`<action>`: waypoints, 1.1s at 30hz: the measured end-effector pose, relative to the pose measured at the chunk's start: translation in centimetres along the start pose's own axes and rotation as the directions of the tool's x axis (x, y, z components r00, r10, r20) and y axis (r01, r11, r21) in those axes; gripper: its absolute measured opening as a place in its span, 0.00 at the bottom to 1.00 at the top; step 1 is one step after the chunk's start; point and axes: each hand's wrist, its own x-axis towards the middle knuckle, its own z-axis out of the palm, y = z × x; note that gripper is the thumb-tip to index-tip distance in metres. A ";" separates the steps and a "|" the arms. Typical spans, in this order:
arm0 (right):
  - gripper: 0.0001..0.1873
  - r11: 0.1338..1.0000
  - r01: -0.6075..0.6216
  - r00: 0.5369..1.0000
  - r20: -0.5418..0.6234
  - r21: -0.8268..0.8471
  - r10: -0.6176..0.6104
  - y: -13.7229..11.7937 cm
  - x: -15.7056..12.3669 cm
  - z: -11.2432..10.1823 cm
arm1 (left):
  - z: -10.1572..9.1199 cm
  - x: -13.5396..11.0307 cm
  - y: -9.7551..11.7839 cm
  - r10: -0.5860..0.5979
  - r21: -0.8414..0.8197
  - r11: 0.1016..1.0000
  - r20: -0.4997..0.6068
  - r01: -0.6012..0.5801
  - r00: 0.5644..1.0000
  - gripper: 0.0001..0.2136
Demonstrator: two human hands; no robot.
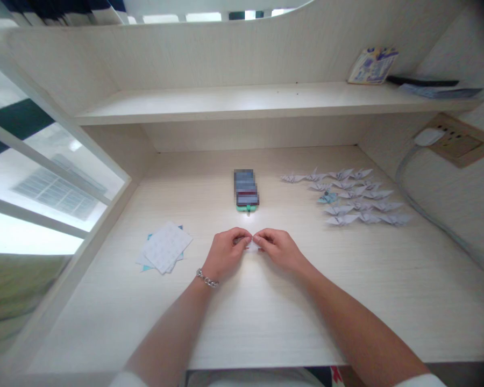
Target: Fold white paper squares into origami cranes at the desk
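Note:
A small piece of folded white paper (253, 246) is pinched between my two hands, low over the middle of the desk. My left hand (230, 248), with a chain bracelet at the wrist, grips its left side between thumb and fingers. On the right side my right hand (277, 247) pinches it the same way. Most of the paper is hidden behind the fingers. Several folded paper cranes (357, 205) stand in rows to the right, nearly all white, and one crane is blue (327, 198). To the left lies a loose stack of square paper sheets (167, 247), white over blue.
A phone (246, 188) with a blurred screen and green lower edge lies beyond my hands. Above the white desk (210, 333) runs a shelf (226, 103) holding a small packet (373, 65). On the right wall, a cable (411, 199) hangs from a socket plate (462, 141).

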 end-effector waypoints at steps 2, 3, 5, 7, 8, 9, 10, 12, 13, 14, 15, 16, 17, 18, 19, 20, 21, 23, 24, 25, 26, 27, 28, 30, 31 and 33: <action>0.13 1.000 0.011 1.000 -0.001 -0.021 -0.011 0.0 0.0 0.1 | 0.1 0.0 -0.2 0.001 -0.007 1.000 0.003 -0.001 1.000 0.09; 0.13 0.999 0.014 1.000 -0.002 -0.029 -0.014 0.0 0.0 0.1 | 0.2 0.1 -0.3 -0.001 -0.020 1.000 -0.002 0.001 1.000 0.09; 0.13 0.999 0.021 1.000 -0.015 -0.045 -0.022 0.1 0.0 0.2 | 0.4 0.1 -0.6 -0.012 -0.064 0.998 -0.019 0.011 1.000 0.08; 0.12 0.998 0.027 0.999 -0.033 -0.058 -0.029 0.2 0.0 0.2 | 0.4 0.2 -0.8 -0.023 -0.118 0.993 -0.037 0.018 0.999 0.08; 0.12 0.998 0.024 0.999 -0.036 -0.059 -0.026 0.2 0.0 0.1 | 0.4 0.3 -0.8 -0.026 -0.144 0.989 -0.039 0.020 0.999 0.08; 0.11 0.998 0.018 0.999 -0.035 -0.059 -0.020 0.3 0.0 0.1 | 0.4 0.3 -0.8 -0.026 -0.164 0.986 -0.036 0.020 0.999 0.08; 0.11 0.998 0.008 0.999 -0.031 -0.058 -0.010 0.3 0.1 0.1 | 0.3 0.2 -0.7 -0.026 -0.176 0.984 -0.029 0.020 0.999 0.08; 0.11 0.998 -0.008 1.000 -0.020 -0.060 0.007 0.3 0.0 0.1 | 0.2 0.1 -0.4 -0.021 -0.171 0.985 -0.020 0.017 1.000 0.10; 0.11 0.998 -0.012 1.000 -0.016 -0.063 0.011 0.2 0.0 0.1 | 0.1 0.0 -0.3 -0.017 -0.158 0.987 -0.017 0.014 1.000 0.10; 0.11 0.998 -0.012 1.000 -0.013 -0.067 0.012 0.1 0.0 0.1 | 0.1 0.0 -0.1 -0.012 -0.143 0.990 -0.014 0.010 1.000 0.10; 0.10 0.998 -0.012 1.000 -0.011 -0.069 0.011 0.0 0.0 0.1 | 0.1 -0.1 0.0 -0.007 -0.129 0.992 -0.010 0.006 1.000 0.10; 0.09 0.998 -0.013 1.000 -0.009 -0.069 0.013 -0.1 -0.1 0.1 | 0.2 -0.2 0.1 -0.004 -0.117 0.993 -0.008 0.003 1.000 0.10; 0.09 0.998 -0.017 1.000 -0.004 -0.067 0.016 -0.2 -0.1 0.1 | 0.2 -0.2 0.2 -0.002 -0.108 0.994 -0.010 0.001 1.000 0.09; 0.08 0.998 -0.022 1.000 0.002 -0.062 0.022 -0.2 -0.1 0.1 | 0.3 -0.3 0.3 -0.003 -0.103 0.995 -0.016 0.001 1.000 0.09; 0.08 0.998 -0.029 1.000 0.009 -0.055 0.029 -0.3 0.0 0.0 | 0.3 -0.3 0.3 -0.006 -0.103 0.995 -0.026 0.003 1.000 0.09; 0.08 0.998 -0.037 0.999 0.017 -0.048 0.037 -0.3 0.0 -0.1 | 0.3 -0.2 0.3 -0.011 -0.107 0.994 -0.037 0.007 0.999 0.09; 0.09 0.998 -0.044 0.999 0.026 -0.043 0.045 -0.2 0.1 -0.2 | 0.3 -0.2 0.3 -0.018 -0.113 0.994 -0.047 0.012 0.999 0.09; 0.09 0.998 -0.054 0.998 0.039 -0.040 0.056 0.0 0.2 -0.5 | 0.2 -0.1 0.1 -0.030 -0.126 0.992 -0.059 0.022 0.998 0.09; 0.09 0.997 -0.059 0.997 0.044 -0.039 0.061 0.1 0.2 -0.6 | 0.1 -0.1 0.1 -0.034 -0.130 0.991 -0.062 0.026 0.997 0.09; 0.09 0.997 -0.064 0.997 0.048 -0.036 0.065 0.2 0.2 -0.8 | 0.0 0.0 0.0 -0.038 -0.134 0.991 -0.065 0.029 0.997 0.09; 0.09 0.997 -0.069 0.996 0.050 -0.029 0.071 0.4 0.3 -0.9 | -0.2 0.0 0.0 -0.040 -0.136 0.990 -0.068 0.031 0.997 0.09; 0.09 0.997 -0.076 0.996 0.053 -0.020 0.077 0.5 0.3 -1.0 | -0.3 0.0 0.0 -0.042 -0.139 0.990 -0.069 0.032 0.997 0.09; 0.09 0.996 -0.085 0.995 0.058 -0.009 0.085 0.6 0.3 -1.1 | -0.4 0.0 0.0 -0.041 -0.142 0.989 -0.069 0.031 0.997 0.10; 0.09 0.995 -0.100 0.993 0.067 0.015 0.099 0.8 0.4 -1.2 | -0.4 0.0 0.0 -0.037 -0.146 0.989 -0.068 0.027 0.997 0.09; 0.09 0.994 -0.109 0.992 0.068 0.030 0.107 0.9 0.4 -1.3 | -0.5 0.0 0.0 -0.034 -0.145 0.989 -0.068 0.024 0.997 0.09; 0.08 0.990 -0.127 0.991 0.059 0.067 0.123 1.0 0.5 -1.2 | -0.4 0.0 0.0 -0.030 -0.140 0.990 -0.068 0.020 0.997 0.09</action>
